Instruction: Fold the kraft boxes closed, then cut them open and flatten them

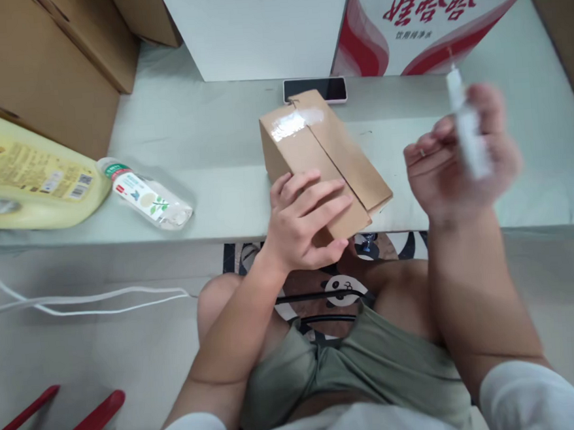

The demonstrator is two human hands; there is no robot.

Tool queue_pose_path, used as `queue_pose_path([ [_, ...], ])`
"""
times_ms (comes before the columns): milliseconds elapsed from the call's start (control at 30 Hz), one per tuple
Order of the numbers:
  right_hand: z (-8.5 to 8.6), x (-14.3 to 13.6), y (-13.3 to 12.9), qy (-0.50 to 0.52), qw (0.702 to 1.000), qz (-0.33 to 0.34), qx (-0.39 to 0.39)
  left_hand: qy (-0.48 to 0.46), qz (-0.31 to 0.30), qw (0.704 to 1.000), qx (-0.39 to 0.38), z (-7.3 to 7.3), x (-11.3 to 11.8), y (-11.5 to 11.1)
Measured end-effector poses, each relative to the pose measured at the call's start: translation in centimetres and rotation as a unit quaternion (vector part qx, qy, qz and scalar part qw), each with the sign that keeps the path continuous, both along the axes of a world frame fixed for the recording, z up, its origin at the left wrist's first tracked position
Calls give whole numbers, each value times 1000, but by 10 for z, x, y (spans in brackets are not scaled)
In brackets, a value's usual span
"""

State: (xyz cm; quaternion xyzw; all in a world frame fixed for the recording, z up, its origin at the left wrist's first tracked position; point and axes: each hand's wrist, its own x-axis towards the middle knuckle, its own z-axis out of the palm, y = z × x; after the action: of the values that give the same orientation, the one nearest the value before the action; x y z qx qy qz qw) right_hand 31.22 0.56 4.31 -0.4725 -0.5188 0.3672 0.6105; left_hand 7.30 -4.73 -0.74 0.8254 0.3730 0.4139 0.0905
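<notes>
A small brown cardboard box point(332, 153) sits askew near the front edge of the table, a seam running along its top and a shiny patch like clear tape at its far end. My left hand point(307, 217) grips its near left part, fingers spread over the top and thumb at the front edge. Off to the right of the box, my right hand point(464, 150) is raised and closed around a slim white tool point(467, 120) with a thin tip pointing away from me. Motion blurs this tool, so its exact kind is unclear.
A phone-like device point(315, 90) lies behind the box, before a white and red carton point(416, 22). On the left are a clear bottle point(145, 195), a big yellow jug point(23, 174) and brown cartons point(45, 68). White cables point(91, 298) hang below the table edge.
</notes>
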Motion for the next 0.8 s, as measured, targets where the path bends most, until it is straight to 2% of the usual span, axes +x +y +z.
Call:
queue_pose_path([
  [100, 33, -16, -9, 75, 997, 5, 21, -15, 2, 1000, 9, -1, 12, -6],
  [200, 48, -38, -17, 64, 997, -6, 52, -14, 19, 999, 31, -1, 24, -12],
  [267, 46, -51, -20, -3, 994, -4, 105, -10, 18, 999, 47, -1, 29, -15],
  [333, 40, -59, -19, -85, 988, 18, 124, -15, 7, 998, 54, -2, 32, -15],
  [467, 28, -59, -15, -211, 973, 45, 78, -21, -2, 999, 44, -6, 32, -14],
  [667, 25, -56, -15, -275, 960, 38, 45, -25, -9, 999, 35, -9, 30, -13],
  [800, 23, -57, -16, -280, 958, 49, 36, -17, 14, 999, 46, -9, 31, -13],
])
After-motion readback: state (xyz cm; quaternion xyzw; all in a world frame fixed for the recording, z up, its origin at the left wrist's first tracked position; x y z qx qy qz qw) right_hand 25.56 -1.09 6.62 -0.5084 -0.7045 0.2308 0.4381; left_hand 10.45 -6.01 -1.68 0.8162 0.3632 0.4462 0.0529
